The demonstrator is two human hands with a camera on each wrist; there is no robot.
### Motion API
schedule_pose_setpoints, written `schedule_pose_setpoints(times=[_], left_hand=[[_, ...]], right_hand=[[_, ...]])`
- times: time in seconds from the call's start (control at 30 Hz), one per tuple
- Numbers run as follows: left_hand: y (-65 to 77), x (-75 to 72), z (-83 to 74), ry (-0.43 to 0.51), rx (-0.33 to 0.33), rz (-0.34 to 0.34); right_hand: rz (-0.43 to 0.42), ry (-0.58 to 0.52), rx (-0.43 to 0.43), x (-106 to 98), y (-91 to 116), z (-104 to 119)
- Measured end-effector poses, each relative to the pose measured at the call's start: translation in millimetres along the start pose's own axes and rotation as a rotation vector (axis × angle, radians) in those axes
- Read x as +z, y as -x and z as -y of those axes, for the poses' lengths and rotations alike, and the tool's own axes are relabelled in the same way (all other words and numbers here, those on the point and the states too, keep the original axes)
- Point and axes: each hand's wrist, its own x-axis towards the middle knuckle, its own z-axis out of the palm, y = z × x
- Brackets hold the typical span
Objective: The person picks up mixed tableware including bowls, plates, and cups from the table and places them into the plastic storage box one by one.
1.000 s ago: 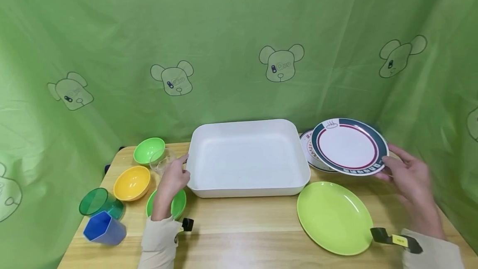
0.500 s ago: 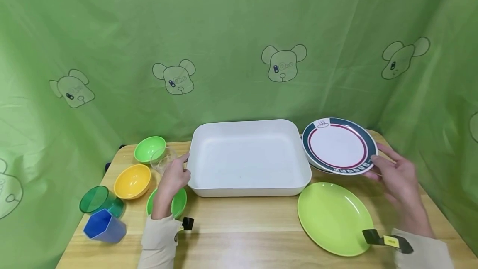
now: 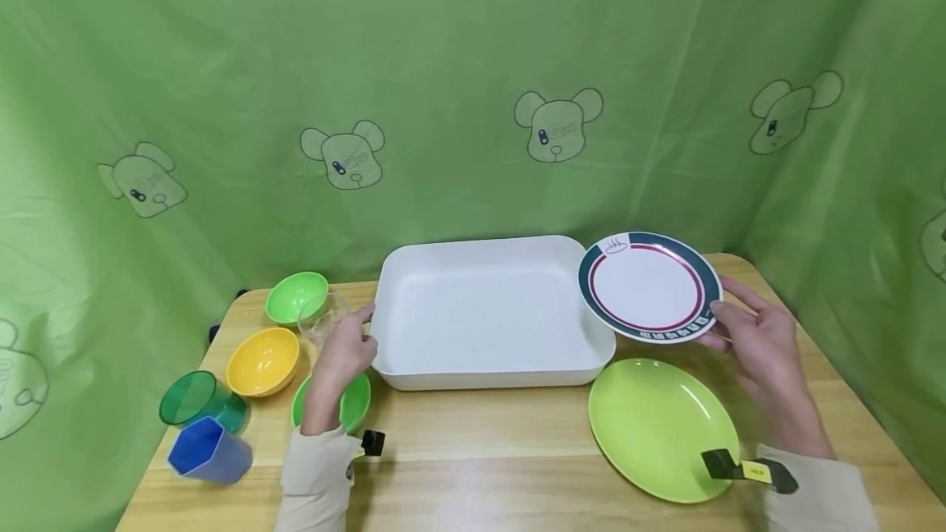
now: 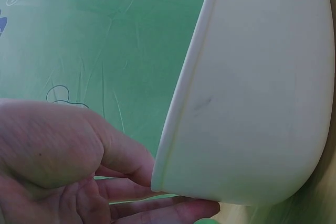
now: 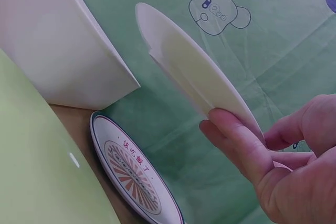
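Note:
My right hand (image 3: pixel 764 351) grips the near right edge of a white plate (image 3: pixel 649 287) with a dark green rim band and a red ring. Thumb on top and fingers beneath, it holds the plate raised, overlapping the right end of a white rectangular basin (image 3: pixel 488 382) in the head view. The right wrist view shows the plate's pale underside (image 5: pixel 197 72), tilted. At the basin's left side my left hand (image 3: pixel 343 355) pinches the rim; the left wrist view has the rim (image 4: pixel 181 93) running into its fingers. A patterned plate (image 5: pixel 131 166) lies below, hidden in the head view.
A lime-green plate (image 3: pixel 661 433) lies front right. On the left stand two green bowls (image 3: pixel 296 298), one partly behind my left forearm, a yellow bowl (image 3: pixel 262 361), a clear glass (image 3: pixel 323 314), a green cup (image 3: pixel 203 401) and a blue cup (image 3: pixel 210 451). Green curtain (image 3: pixel 443 64) hangs behind.
My right hand has carried the dark-rimmed plate leftward, over the patterned plate and onto the basin's right end in the head view. The left hand has stayed at the basin's rim.

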Motion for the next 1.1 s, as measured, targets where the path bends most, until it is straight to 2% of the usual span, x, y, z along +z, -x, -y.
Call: schedule_pose_setpoints(times=[0.2,0.67,1.1], left_hand=[[-1.1,1.1,2.3,0.015,0.0,-0.003],[-2.3,1.5,2.1,0.022,-0.011,-0.006],[-2.6,0.8,1.7,0.031,-0.017,-0.006]], right_hand=[[-0.01,-0.044,-0.005,2,0,-1],[-0.006,-0.026,0.023,21,-4,-3],[-0.01,-0.02,0.011,37,-8,-4]])
